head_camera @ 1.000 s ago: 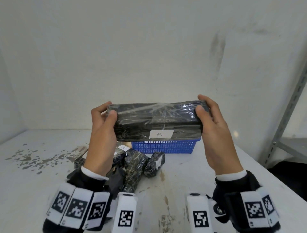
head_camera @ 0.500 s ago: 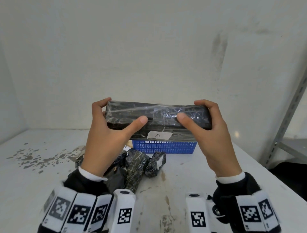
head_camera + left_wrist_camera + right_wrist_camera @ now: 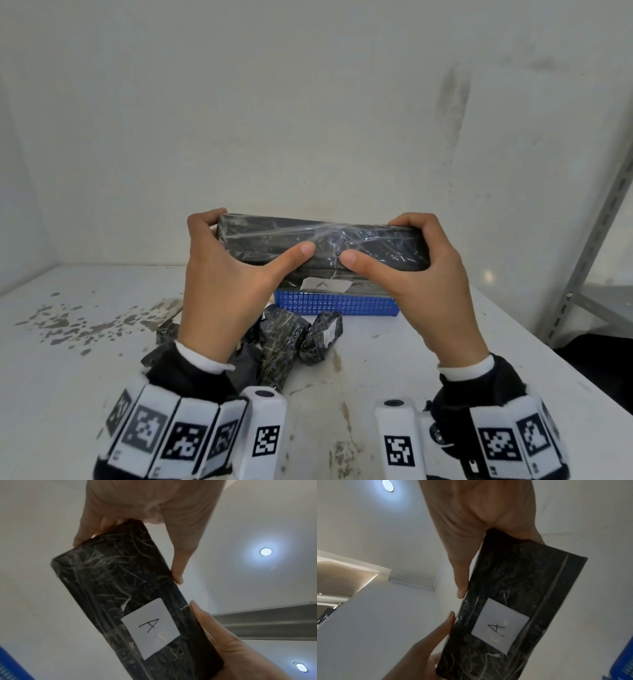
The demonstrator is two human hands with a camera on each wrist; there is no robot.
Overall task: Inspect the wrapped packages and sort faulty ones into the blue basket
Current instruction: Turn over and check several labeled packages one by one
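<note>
One long black package [image 3: 329, 246], a rectangular block in crinkled clear film, was held level above the blue basket [image 3: 337, 303]; left hand [image 3: 219, 291] and right hand [image 3: 424, 287] each pinched an end, thumbs pressed mid-face; one white paper label [image 3: 150, 628] marked "A" underneath; roughly four smaller wrapped packages [image 3: 291, 337] lay on the worktop [image 3: 394, 346] in front of the basket, a mesh-walled plastic one.

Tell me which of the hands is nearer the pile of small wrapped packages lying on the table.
Left. The left hand grips the long package almost directly above the pile; the right hand grips the package's other end, off to the pile's right.
</note>
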